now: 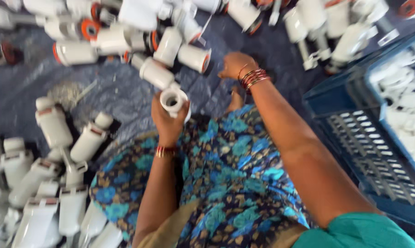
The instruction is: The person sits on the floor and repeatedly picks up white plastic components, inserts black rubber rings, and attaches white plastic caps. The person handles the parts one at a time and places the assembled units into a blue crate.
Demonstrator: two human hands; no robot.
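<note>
Overflowing blue crate (354,98), white plastic fittings (407,96)

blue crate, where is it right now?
Head view, right edge: the blue crate sits beside the person's right arm, holding white plastic parts.

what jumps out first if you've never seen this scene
The left hand at centre holds up a white plastic fitting, while the right hand reaches toward the pile of white fittings across the top. A blue crate sits at the right edge.

Soft daylight, faint shadows, heavy motion blur
</note>
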